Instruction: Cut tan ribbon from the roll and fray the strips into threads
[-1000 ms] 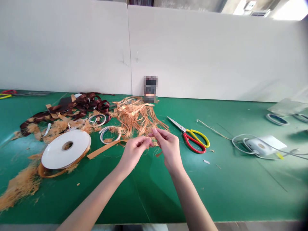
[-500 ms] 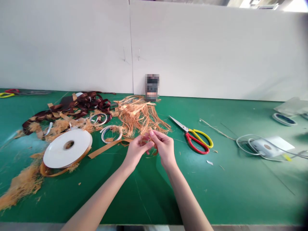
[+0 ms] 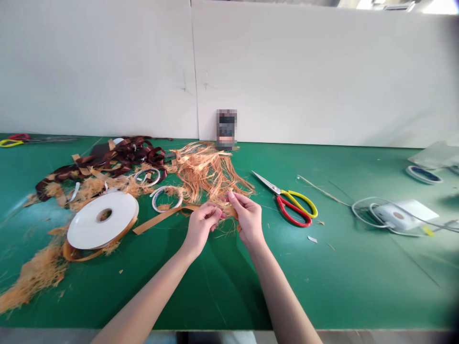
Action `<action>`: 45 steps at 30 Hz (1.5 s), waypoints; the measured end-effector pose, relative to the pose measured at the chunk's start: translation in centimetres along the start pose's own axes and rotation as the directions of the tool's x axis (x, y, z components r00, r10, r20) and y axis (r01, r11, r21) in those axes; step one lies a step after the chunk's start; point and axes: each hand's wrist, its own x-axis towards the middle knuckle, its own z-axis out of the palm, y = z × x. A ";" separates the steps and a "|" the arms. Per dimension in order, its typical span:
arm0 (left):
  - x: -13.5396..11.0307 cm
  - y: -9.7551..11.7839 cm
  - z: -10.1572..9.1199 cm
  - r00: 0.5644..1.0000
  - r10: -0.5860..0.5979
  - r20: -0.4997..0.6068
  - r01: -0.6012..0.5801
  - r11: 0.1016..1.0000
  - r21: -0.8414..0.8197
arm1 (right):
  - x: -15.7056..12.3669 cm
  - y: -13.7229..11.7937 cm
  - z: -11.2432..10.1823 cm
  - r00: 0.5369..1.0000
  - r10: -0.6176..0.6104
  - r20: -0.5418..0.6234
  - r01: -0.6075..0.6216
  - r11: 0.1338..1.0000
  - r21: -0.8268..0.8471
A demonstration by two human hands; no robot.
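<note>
Between thumb and fingers, my right hand [image 3: 248, 217] pinches a tan ribbon piece [image 3: 229, 209] with frayed threads. My left hand [image 3: 201, 225] is closed in a pinch beside it, on loose threads at the ribbon's edge; its fingers partly hide them. Thin fibres hang below, between the two hands. A flat tan ribbon strip [image 3: 155, 221] lies to the left and runs behind my left hand. Just beyond my hands spreads a pile of tan fringed ribbon [image 3: 204, 169]. Scissors [image 3: 287, 200] with red and yellow handles rest right of my right hand, blades pointing away.
At left stands a white ribbon spool [image 3: 86, 224] near frayed fibre [image 3: 39, 277], dark brown ribbon [image 3: 132, 155] and a white ring [image 3: 154, 203]. A second pair of scissors [image 3: 21, 138] lies far left. A white device with cables [image 3: 405, 215] sits right. A white board [image 3: 304, 71] closes the back.
My hands have moved slightly apart, the left one leftward and the right one a little rightward. More frayed ribbon and loose threads now show between them.
</note>
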 end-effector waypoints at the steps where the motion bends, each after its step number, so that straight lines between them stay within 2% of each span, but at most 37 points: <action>1: -0.1 0.1 0.0 1.000 0.006 0.004 -0.006 1.000 0.012 | 0.1 0.1 0.0 1.000 -0.009 -0.009 0.009 1.000 -0.006; 6: -0.1 -0.1 0.0 0.999 0.045 -0.005 -0.044 0.990 0.132 | 0.2 0.2 -0.3 0.989 -0.138 -0.051 0.133 0.986 -0.098; 8: 0.0 -0.3 -0.2 0.997 0.072 -0.029 -0.066 0.983 0.173 | 0.2 -0.1 -0.4 0.987 -0.154 -0.039 0.148 0.981 -0.125; 11: 0.3 -0.6 -0.5 0.992 0.109 -0.069 -0.095 0.980 0.175 | 0.0 -0.9 -0.5 0.999 -0.030 0.028 0.034 0.991 -0.128; 14: 0.5 -0.6 -0.8 0.988 0.122 -0.091 -0.105 0.979 0.174 | -0.1 -1.5 -0.5 0.988 0.097 0.117 -0.072 0.977 -0.201; 18: 0.6 -0.5 -0.8 0.986 0.155 -0.057 -0.139 0.965 0.221 | -0.1 -1.3 -0.6 0.971 0.111 0.211 -0.089 0.990 -0.110; 25: 0.3 -0.5 -0.5 0.984 0.174 -0.023 -0.161 0.948 0.273 | -0.1 -0.7 -0.5 0.987 0.081 0.137 -0.088 0.995 0.050; 30: 0.1 -0.4 -0.4 0.953 0.300 -0.027 -0.262 0.870 0.418 | -0.2 -0.4 -0.1 0.994 0.077 0.083 -0.087 0.988 0.129; 33: 0.0 -0.4 -0.2 0.925 0.379 -0.021 -0.327 0.824 0.463 | -0.2 -0.3 0.1 0.995 0.086 0.048 -0.093 0.985 0.148; 38: -0.3 -0.4 0.1 0.910 0.414 0.008 -0.368 0.799 0.475 | 0.0 -0.3 -0.1 0.998 0.063 -0.027 -0.058 0.986 0.157; 45: -0.5 -0.1 0.2 0.888 0.459 0.031 -0.410 0.757 0.509 | 0.0 -0.1 -0.1 0.999 0.017 -0.041 -0.010 0.987 0.160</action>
